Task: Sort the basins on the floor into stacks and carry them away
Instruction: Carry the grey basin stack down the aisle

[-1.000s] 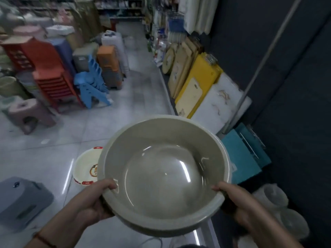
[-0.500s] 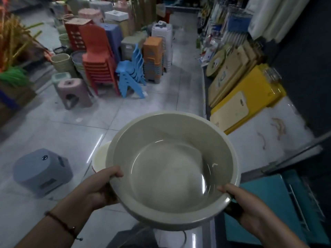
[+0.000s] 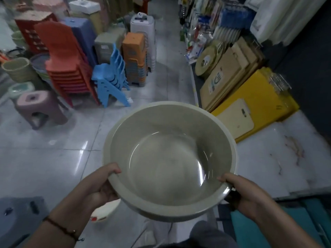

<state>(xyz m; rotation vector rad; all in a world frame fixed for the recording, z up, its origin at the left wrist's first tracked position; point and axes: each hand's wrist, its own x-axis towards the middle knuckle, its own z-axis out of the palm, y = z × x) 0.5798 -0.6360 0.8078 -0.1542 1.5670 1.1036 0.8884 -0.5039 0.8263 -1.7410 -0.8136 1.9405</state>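
Gripping opposite sides of the rim, the left hand [image 3: 97, 185] and right hand [image 3: 245, 192] hold the beige basin [image 3: 170, 158] above the floor [image 3: 44, 158]. A white basin [image 3: 105, 210], seemingly red-trimmed, lies below it.

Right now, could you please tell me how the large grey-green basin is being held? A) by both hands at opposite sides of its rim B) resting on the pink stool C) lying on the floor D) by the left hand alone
A: the left hand and the right hand each grip the rim of the basin, which is up off the floor.
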